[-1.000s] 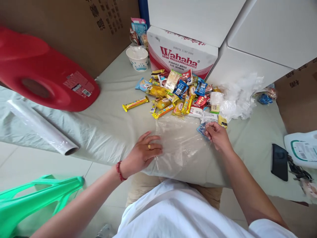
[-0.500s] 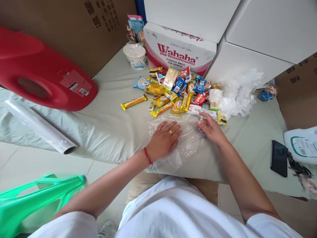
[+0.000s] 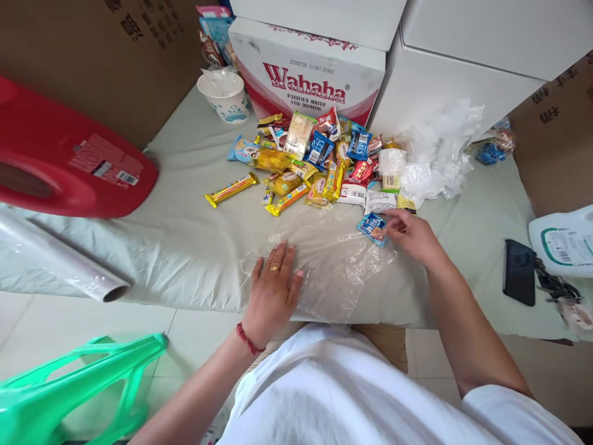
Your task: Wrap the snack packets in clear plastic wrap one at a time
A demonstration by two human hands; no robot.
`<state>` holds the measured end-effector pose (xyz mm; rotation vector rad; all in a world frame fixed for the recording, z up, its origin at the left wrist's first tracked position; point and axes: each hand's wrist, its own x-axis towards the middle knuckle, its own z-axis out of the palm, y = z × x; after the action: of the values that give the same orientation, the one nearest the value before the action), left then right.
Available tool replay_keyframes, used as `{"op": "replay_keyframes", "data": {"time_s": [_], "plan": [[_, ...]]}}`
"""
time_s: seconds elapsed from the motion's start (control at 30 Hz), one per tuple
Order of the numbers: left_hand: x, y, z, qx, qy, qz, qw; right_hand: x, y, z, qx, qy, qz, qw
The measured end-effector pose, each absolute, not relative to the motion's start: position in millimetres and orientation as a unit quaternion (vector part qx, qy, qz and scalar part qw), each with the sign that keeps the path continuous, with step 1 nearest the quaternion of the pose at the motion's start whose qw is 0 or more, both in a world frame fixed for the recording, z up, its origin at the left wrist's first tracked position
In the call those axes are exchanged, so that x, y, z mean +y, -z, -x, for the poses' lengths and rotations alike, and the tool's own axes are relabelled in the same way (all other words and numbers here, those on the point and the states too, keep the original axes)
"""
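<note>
My left hand point(image 3: 273, 290) lies flat with its fingers spread on a clear plastic bag point(image 3: 331, 272), pressing it to the cloth. Farther right, my right hand point(image 3: 414, 238) has its fingers bent and drawn together, thumb towards the index finger. Its fingertips are at the right edge of a small blue snack packet point(image 3: 372, 228), which lies at the bag's upper right. Whether they pinch the packet or the plastic under it cannot be made out. Just beyond both hands is a pile of wrapped snacks point(image 3: 282, 183). A yellow snack bar point(image 3: 231, 189) lies apart on its left.
Crumpled clear plastic point(image 3: 435, 161) lies right of the pile. Behind stand a Wahaha box point(image 3: 303, 80) and a paper cup point(image 3: 225, 96). A red jug point(image 3: 92, 154) and a plastic-film roll point(image 3: 65, 256) are left. A phone point(image 3: 519, 272) lies right; a green stool point(image 3: 92, 371) stands below.
My left hand has slid left and towards me, flat on the plastic. My right hand has shifted right, uncovering the blue packet. The view has shifted a little.
</note>
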<state>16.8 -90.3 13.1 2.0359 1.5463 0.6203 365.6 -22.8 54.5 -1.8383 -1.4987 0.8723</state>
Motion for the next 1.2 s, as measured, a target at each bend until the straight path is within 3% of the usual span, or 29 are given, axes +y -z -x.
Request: {"op": "replay_keyframes", "data": {"time_s": [0.1, 0.2, 0.3, 0.43, 0.53, 0.7, 0.8, 0.9, 1.07, 1.13, 1.2], "plan": [[-100.8, -30.7, -10.4, 0.559, -0.253, -0.77, 0.175, -23.2, -74.3, -349.3, -0.63, -0.123, 0.697, 0.32], [-94.1, -51.6, -13.4, 0.531, -0.3, -0.787, 0.094, -57.1, -83.1, -313.4, -0.722, -0.081, 0.603, 0.331], [-64.8, -56.7, -25.8, 0.45, -0.287, -0.84, 0.094, -102.9, -65.7, -281.9, -0.849, -0.151, 0.441, 0.249], [-15.9, -33.5, -41.5, 0.39, -0.136, -0.902, 0.124, -149.3, -32.3, -282.6, -0.897, -0.258, 0.344, 0.101], [-2.5, -14.1, -40.1, 0.457, -0.073, -0.878, 0.125, -168.2, -33.4, -311.3, -0.869, -0.338, 0.354, 0.074], [-23.9, -4.5, -27.7, 0.525, -0.086, -0.841, 0.104, -157.6, -71.9, -367.4, -0.814, -0.43, 0.379, 0.094], [-36.5, -5.0, -26.0, 0.555, -0.086, -0.822, 0.092, -109.0, -86.9, -390.7, -0.81, -0.288, 0.494, 0.132], [-41.0, -4.9, -26.8, 0.567, -0.085, -0.815, 0.083, -35.0, -83.5, -396.7, -0.798, -0.096, 0.585, 0.107], [-42.1, -5.6, -28.3, 0.574, -0.085, -0.81, 0.083, 57.0, -64.1, -385.2, -0.799, -0.074, 0.594, -0.061], [-43.4, -6.6, -29.5, 0.579, -0.084, -0.806, 0.086, 61.5, -67.8, -385.4, -0.805, -0.056, 0.589, -0.05], [-44.7, -7.6, -31.0, 0.582, -0.081, -0.804, 0.089, 49.1, -81.1, -387.3, -0.803, -0.028, 0.594, 0.021]]}}
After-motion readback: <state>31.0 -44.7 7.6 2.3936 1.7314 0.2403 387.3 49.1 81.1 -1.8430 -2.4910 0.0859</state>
